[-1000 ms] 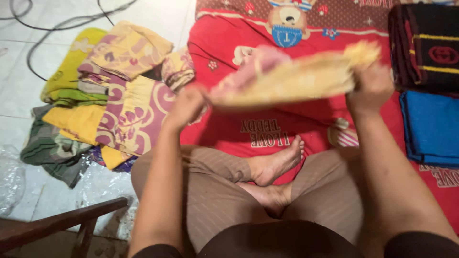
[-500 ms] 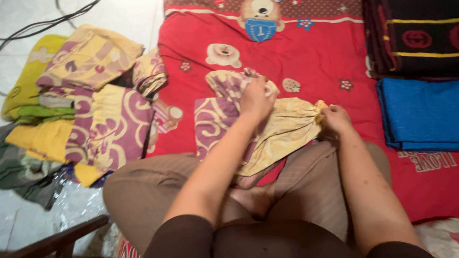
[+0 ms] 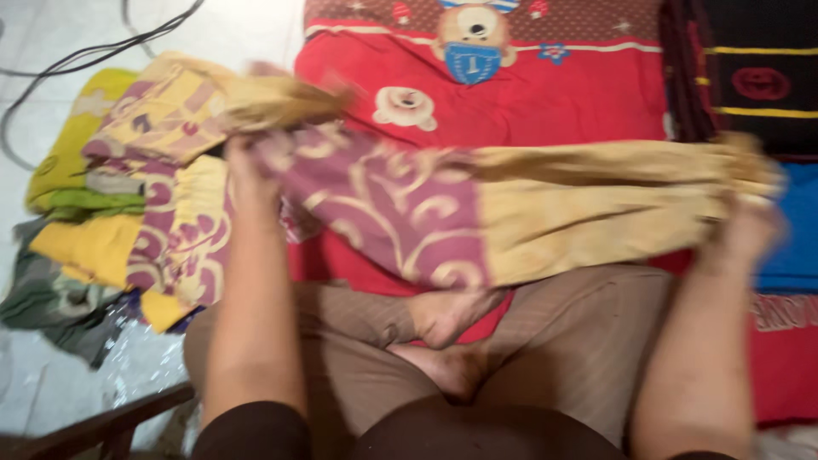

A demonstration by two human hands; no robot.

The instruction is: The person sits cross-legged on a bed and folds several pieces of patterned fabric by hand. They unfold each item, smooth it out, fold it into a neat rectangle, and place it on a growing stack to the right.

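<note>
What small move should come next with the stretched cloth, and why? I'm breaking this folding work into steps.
Probably lower the purple and yellow cloth flat onto the red blanket. The left hand and right hand each have a grip on one end, holding it taut in the air above the crossed legs, and the bare blanket beyond it offers room. Motion blur hides the exact finger hold.

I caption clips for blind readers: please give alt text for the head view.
A seated person's left hand and right hand stretch a purple-and-yellow patterned cloth wide above crossed legs. Beneath lies a red teddy-print blanket, with a pile of folded cloths on the left and a blue folded cloth on the right.
</note>
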